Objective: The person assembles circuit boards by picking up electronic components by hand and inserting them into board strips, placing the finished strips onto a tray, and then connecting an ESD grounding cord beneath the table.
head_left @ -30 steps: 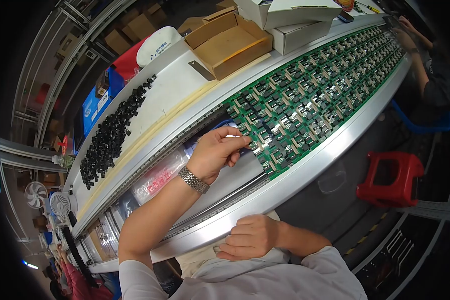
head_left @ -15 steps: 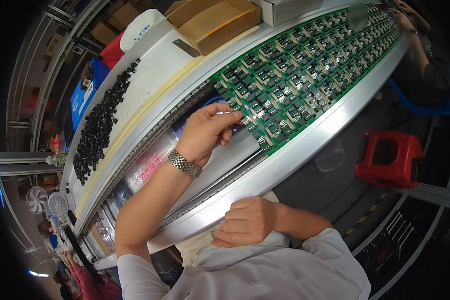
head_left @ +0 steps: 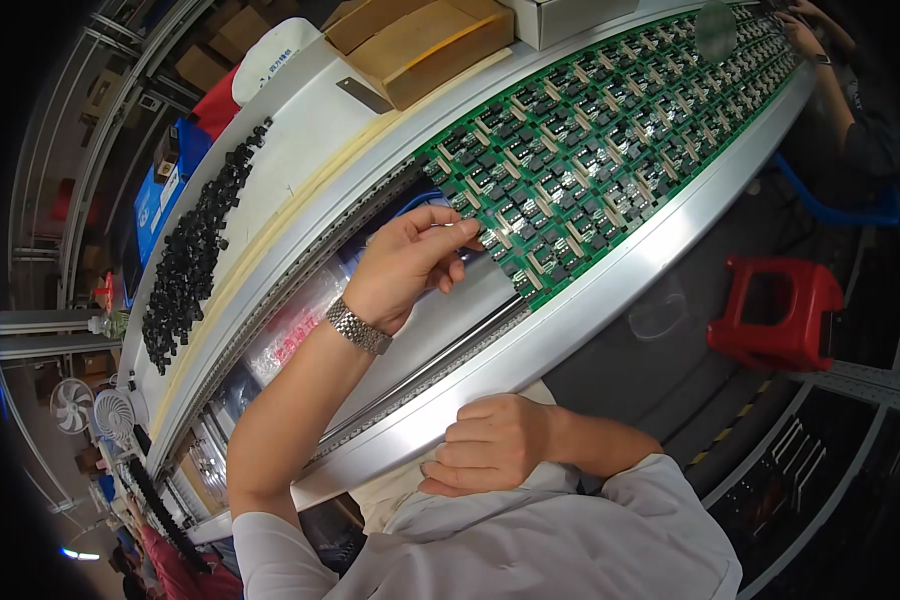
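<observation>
My left hand (head_left: 420, 258), with a metal watch on its wrist, reaches over the conveyor. Its thumb and index finger are pinched together at the near left edge of the green circuit boards (head_left: 560, 165). Whether they grip the board's edge or a small part on it is hidden by the fingertips. The boards lie side by side on the rails, covered with black parts and pale strips. Against my lap rests my right hand (head_left: 492, 440), curled into a loose fist; its palm side is out of sight.
Small black parts (head_left: 198, 250) lie heaped on the white ledge left of the conveyor. An open cardboard box (head_left: 425, 50) and a white box (head_left: 575, 20) stand behind. A red stool (head_left: 775, 315) is on the right. Another person's arm (head_left: 820, 75) reaches to the far end.
My left hand has drawn slightly left, its fingertips now over the boards' edge. The whole view has shifted a little. My right hand stays in place.
</observation>
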Available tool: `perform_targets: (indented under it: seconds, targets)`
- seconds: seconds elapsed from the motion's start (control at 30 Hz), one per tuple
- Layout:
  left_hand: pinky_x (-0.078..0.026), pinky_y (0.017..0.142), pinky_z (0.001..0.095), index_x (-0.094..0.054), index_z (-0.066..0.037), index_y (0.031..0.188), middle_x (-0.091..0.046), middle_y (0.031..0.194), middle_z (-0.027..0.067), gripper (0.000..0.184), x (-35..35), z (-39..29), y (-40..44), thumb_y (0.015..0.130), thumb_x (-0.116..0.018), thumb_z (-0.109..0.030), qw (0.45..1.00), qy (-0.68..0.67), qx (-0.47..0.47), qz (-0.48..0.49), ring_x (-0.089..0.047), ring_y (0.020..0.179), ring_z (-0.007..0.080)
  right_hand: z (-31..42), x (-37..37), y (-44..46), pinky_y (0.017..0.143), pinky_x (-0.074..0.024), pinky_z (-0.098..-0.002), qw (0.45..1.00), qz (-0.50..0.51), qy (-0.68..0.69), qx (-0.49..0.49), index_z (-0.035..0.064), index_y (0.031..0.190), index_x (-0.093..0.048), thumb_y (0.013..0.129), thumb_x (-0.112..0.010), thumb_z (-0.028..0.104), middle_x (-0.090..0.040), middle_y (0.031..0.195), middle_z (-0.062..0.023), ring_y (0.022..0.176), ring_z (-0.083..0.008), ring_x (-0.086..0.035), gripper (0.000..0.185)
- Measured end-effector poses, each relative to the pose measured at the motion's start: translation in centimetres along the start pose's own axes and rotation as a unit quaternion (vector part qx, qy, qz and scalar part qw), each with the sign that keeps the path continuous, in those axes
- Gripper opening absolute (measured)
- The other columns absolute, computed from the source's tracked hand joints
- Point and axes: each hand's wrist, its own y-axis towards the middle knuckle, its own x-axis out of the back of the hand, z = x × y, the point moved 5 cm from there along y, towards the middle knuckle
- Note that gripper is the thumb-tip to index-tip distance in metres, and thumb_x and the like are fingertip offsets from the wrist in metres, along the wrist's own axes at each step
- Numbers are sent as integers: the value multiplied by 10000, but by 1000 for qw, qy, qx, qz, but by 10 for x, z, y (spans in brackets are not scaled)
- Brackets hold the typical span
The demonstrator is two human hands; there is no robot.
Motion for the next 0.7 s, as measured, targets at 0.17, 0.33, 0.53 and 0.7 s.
perform_targets:
  seconds: [0.17, 0.33, 0.53, 0.7]
  targets:
    - [-469, 514, 185, -654, -7, 1111, -722, 983, 120, 226, 2, -1, -3, 986, -692, -191, 1000, 27, 12, 8, -604, 603, 89, 1, -2, 1, 506, -356, -227, 1000, 0, 8, -6, 77, 810, -661, 867, -741, 116, -533, 718, 26, 540, -102, -434, 106]
    - [-470, 573, 192, -681, -1, 1092, -730, 965, 107, 229, 23, 7, -16, 982, -681, -202, 999, 37, 15, 11, -629, 683, 111, 3, -1, -2, 525, -373, -261, 1000, 2, 10, 2, 68, 814, -641, 880, -728, 94, -512, 724, 9, 561, -134, -447, 112]
    - [-486, 590, 228, -694, 15, 1079, -729, 917, 123, 154, 65, -9, -96, 959, -666, -77, 993, 109, -32, -7, -628, 675, 140, 7, 0, 13, 554, -420, -301, 995, 80, 9, -54, 87, 821, -624, 915, -702, 124, -515, 740, -35, 599, -205, -523, 127]
    - [-511, 642, 246, -719, 25, 984, -733, 879, 122, 82, 124, -4, -174, 927, -679, -19, 977, 177, -100, -58, -641, 701, 161, -11, -22, 48, 590, -477, -384, 979, 188, 24, -75, 92, 836, -638, 930, -677, 182, -555, 775, -63, 644, -280, -585, 136]
